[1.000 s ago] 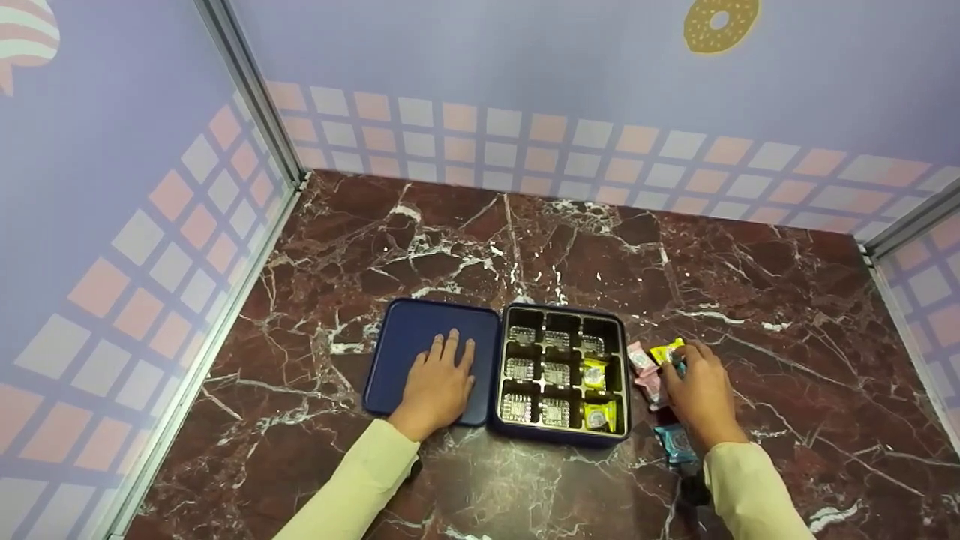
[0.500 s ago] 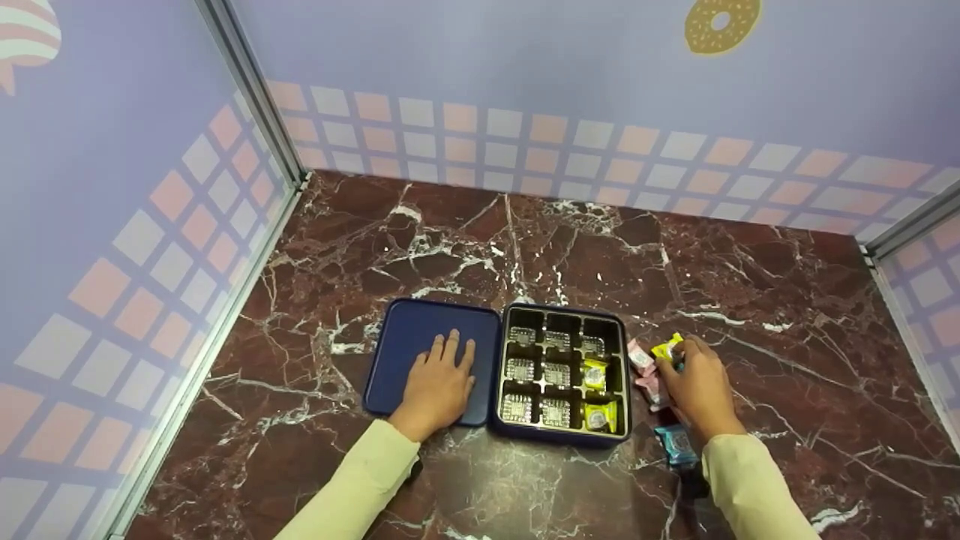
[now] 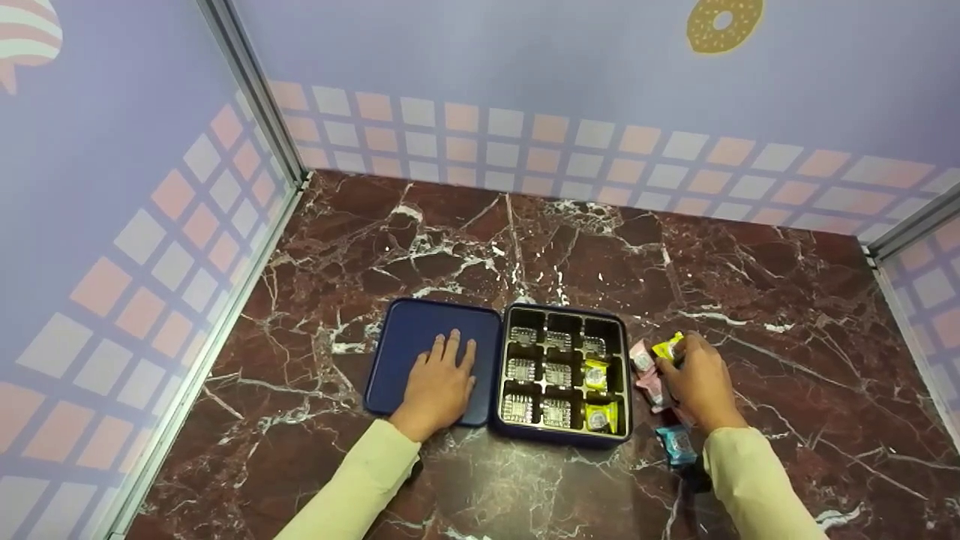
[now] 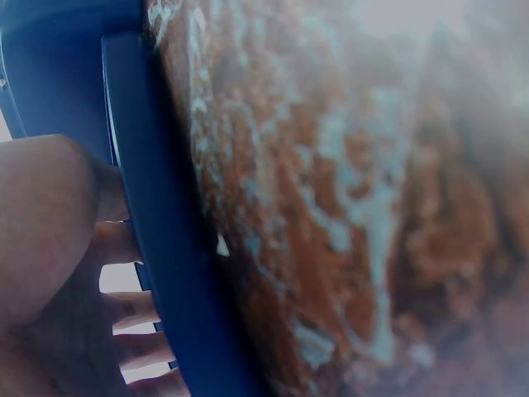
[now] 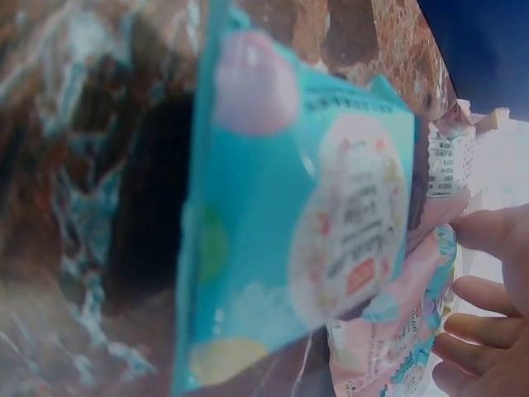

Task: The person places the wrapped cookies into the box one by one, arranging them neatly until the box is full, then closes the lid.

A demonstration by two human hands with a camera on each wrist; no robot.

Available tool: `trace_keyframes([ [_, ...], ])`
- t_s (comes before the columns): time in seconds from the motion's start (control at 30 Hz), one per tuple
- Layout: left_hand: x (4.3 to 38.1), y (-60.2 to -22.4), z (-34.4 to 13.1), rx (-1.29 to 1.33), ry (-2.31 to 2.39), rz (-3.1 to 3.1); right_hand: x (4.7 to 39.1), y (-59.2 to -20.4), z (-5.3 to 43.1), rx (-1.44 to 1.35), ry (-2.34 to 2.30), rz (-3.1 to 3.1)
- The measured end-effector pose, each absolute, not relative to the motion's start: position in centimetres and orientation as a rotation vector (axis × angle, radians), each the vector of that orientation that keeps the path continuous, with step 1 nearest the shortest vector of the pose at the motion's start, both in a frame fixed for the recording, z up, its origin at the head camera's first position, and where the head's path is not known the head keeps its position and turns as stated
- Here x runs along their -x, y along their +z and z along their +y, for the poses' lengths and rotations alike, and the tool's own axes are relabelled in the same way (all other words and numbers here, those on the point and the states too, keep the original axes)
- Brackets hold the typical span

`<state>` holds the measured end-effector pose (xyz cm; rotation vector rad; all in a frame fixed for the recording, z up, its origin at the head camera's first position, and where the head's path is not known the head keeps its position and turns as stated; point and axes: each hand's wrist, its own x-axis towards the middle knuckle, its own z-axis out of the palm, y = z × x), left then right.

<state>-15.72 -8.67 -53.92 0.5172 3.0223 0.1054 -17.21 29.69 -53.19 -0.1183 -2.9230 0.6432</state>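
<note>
An open navy blue box (image 3: 562, 439) holds a black insert with square compartments. Two yellow-wrapped candies (image 3: 600, 416) sit in its right column, in the middle and near compartments. Fingers spread, my left hand (image 3: 437, 390) lies flat on the navy lid (image 3: 394, 360) beside the box. To the right of the box, my right hand (image 3: 701, 382) pinches another yellow-wrapped candy (image 3: 666, 347) at the pile, its fingertips partly hidden. Pink-wrapped candies (image 3: 652, 390) lie between that hand and the box. A blue-wrapped candy (image 3: 677, 446) rests below the hand, large in the right wrist view.
The dark red marbled surface (image 3: 450, 247) extends around the box and lid. Patterned lilac panels (image 3: 525, 60) stand at the back and on both sides, with metal posts (image 3: 251, 90) at the corners.
My right hand has shifted only slightly at the candy pile, and the yellow-wrapped candy by its fingertips has tilted a little. My left hand stays on the lid.
</note>
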Motion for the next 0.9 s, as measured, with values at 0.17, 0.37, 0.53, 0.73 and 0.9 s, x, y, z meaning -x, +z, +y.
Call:
trace_keyframes([
  [0.17,15.62,-54.01,-8.69,-0.534,0.083,3.047,17.3,-53.15,29.96,0.124,0.647,-2.978],
  [0.37,15.66,-53.89,-8.7,-0.522,0.074,3.039,17.47,-53.03,30.06,0.16,0.663,-3.043],
  [0.53,15.78,-53.93,-8.64,-0.52,0.073,3.027,17.48,-53.06,30.21,0.144,0.666,-3.045],
  [0.73,15.76,-53.94,-8.6,-0.525,0.072,3.038,17.44,-53.22,30.39,0.103,0.672,-2.991],
  [0.9,15.75,-54.09,-8.62,-0.524,0.081,3.032,17.42,-53.42,30.39,0.077,0.656,-2.957],
])
